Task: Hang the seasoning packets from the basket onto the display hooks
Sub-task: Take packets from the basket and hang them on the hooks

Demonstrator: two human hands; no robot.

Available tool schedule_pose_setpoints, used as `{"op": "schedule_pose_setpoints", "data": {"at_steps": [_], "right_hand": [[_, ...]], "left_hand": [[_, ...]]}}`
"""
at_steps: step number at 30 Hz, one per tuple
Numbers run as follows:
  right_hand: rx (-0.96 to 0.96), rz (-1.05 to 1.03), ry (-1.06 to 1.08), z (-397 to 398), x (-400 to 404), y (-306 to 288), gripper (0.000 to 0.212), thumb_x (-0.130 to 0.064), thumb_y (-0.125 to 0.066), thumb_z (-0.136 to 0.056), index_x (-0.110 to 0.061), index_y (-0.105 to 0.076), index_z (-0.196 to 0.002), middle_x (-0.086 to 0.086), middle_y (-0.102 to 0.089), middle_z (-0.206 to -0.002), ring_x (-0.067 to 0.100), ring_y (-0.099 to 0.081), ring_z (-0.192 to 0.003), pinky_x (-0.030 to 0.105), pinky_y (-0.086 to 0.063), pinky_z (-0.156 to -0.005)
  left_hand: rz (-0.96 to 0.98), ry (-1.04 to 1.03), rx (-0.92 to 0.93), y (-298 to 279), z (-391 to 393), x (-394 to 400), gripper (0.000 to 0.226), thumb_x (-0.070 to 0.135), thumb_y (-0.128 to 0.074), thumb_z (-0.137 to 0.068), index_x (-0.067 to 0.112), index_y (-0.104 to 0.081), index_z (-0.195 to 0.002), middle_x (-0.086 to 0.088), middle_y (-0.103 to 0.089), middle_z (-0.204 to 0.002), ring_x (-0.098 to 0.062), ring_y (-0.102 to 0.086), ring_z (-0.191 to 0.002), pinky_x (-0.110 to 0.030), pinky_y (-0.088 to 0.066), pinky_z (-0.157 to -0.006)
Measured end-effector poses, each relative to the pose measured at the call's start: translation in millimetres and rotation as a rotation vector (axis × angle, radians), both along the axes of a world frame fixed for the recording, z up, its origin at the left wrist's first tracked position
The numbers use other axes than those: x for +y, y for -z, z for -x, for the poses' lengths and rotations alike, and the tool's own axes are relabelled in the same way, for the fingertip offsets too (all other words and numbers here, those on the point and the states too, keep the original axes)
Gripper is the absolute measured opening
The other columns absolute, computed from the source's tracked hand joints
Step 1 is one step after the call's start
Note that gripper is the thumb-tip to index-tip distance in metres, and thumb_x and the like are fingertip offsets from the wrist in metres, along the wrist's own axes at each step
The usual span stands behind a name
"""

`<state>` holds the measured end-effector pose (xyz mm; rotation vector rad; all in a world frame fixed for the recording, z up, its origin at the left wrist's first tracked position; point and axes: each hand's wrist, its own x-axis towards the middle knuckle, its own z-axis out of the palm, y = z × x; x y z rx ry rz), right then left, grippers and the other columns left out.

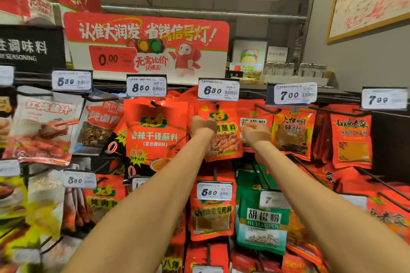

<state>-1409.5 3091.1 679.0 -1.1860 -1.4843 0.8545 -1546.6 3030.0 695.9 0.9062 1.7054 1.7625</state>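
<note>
The red packet (pixel 224 139) hangs upright under the 6.30 price tag (pixel 218 90), its hole on the hook (pixel 217 106) just above both hands. The left hand (pixel 202 125) pinches its left edge, fingers closed on it. The right hand (pixel 256 133) sits at its right edge, fingers curled; whether it grips I cannot tell. The left hand looks nearer the hook, so pushing the packet back probably falls to it
</note>
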Motion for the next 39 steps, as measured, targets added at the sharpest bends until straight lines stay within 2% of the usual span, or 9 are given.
{"op": "schedule_pose_setpoints", "data": {"at_steps": [2,3,7,9,13,23,31,36,39], "right_hand": [[0.09,-0.006,-0.033,-19,-15,-4,0.02,-0.01,-0.056,-0.098,-0.003,-0.072,-0.109,0.015,-0.072,-0.112,0.026,-0.066,-0.093,0.036,-0.053,-0.088],[0.168,0.002,-0.085,-31,-26,-4,0.019,-0.005,-0.055,-0.098,-0.002,-0.07,-0.108,0.018,-0.072,-0.113,0.025,-0.066,-0.089,0.038,-0.055,-0.084],[0.263,-0.023,-0.227,-91,-83,1,0.019,-0.005,-0.053,-0.098,-0.008,-0.067,-0.086,0.008,-0.073,-0.066,0.016,-0.066,-0.05,0.022,-0.05,-0.042],[0.309,-0.003,-0.301,-124,-109,16,0.018,-0.005,-0.054,-0.096,-0.005,-0.066,-0.082,0.01,-0.068,-0.06,0.018,-0.063,-0.045,0.02,-0.046,-0.038],[0.349,0.151,-0.442,-176,-143,77,0.021,-0.002,-0.053,-0.095,-0.004,-0.064,-0.077,0.013,-0.064,-0.056,0.021,-0.06,-0.041,0.021,-0.045,-0.037],[0.285,0.764,-0.276,-259,-182,313,0.038,-0.002,-0.051,-0.094,-0.012,-0.068,-0.062,0.004,-0.057,-0.048,0.014,-0.051,-0.037,0.018,-0.038,-0.041],[-0.018,1.06,-0.065,-304,-229,521,0.016,-0.002,-0.056,-0.091,-0.004,-0.066,-0.079,0.013,-0.066,-0.058,0.024,-0.063,-0.048,0.026,-0.052,-0.046],[-0.218,1.263,0.049,-324,-273,690,0.009,-0.012,-0.065,-0.086,-0.011,-0.071,-0.079,0.028,-0.073,-0.09,0.04,-0.071,-0.081,0.058,-0.059,-0.081],[-0.329,1.305,0.021,-331,-294,786,0.017,-0.008,-0.066,-0.09,-0.014,-0.068,-0.075,0.023,-0.071,-0.083,0.038,-0.066,-0.078,0.057,-0.056,-0.078]], "left_hand": [[-0.027,-0.041,0.065,3,-12,-16,0.042,0.01,-0.058,-0.095,0.005,-0.055,-0.137,-0.015,-0.061,-0.137,-0.034,-0.061,-0.121,-0.04,-0.052,-0.102],[-0.057,-0.08,0.102,2,-19,-28,0.043,0.013,-0.058,-0.096,0.008,-0.055,-0.138,-0.011,-0.061,-0.137,-0.03,-0.06,-0.122,-0.036,-0.048,-0.103],[-0.193,0.007,0.163,13,-46,-82,0.013,0.015,-0.057,-0.098,0.016,-0.068,-0.09,-0.004,-0.073,-0.092,-0.019,-0.068,-0.083,-0.027,-0.051,-0.073],[-0.202,0.113,0.061,30,-57,-112,0.021,0.014,-0.053,-0.101,0.016,-0.069,-0.089,-0.001,-0.076,-0.08,-0.012,-0.07,-0.065,-0.024,-0.055,-0.057],[-0.118,0.217,-0.078,80,-89,-164,0.022,0.013,-0.052,-0.102,0.011,-0.07,-0.091,-0.005,-0.075,-0.073,-0.012,-0.068,-0.055,-0.021,-0.055,-0.05],[0.393,0.205,-0.404,301,-176,-226,0.024,0.011,-0.047,-0.101,0.014,-0.065,-0.085,-0.001,-0.064,-0.066,-0.009,-0.057,-0.049,-0.02,-0.045,-0.049],[0.828,0.079,-0.572,507,-198,-265,0.012,0.016,-0.058,-0.096,0.014,-0.069,-0.092,-0.006,-0.07,-0.079,-0.02,-0.061,-0.067,-0.028,-0.047,-0.061],[1.059,-0.027,-0.692,653,-195,-291,0.009,0.013,-0.06,-0.091,0.01,-0.067,-0.095,-0.007,-0.067,-0.08,-0.021,-0.061,-0.064,-0.026,-0.049,-0.061],[1.136,-0.053,-0.731,743,-193,-304,0.012,0.013,-0.057,-0.095,0.01,-0.064,-0.104,-0.011,-0.067,-0.088,-0.025,-0.064,-0.072,-0.031,-0.052,-0.068]]}}
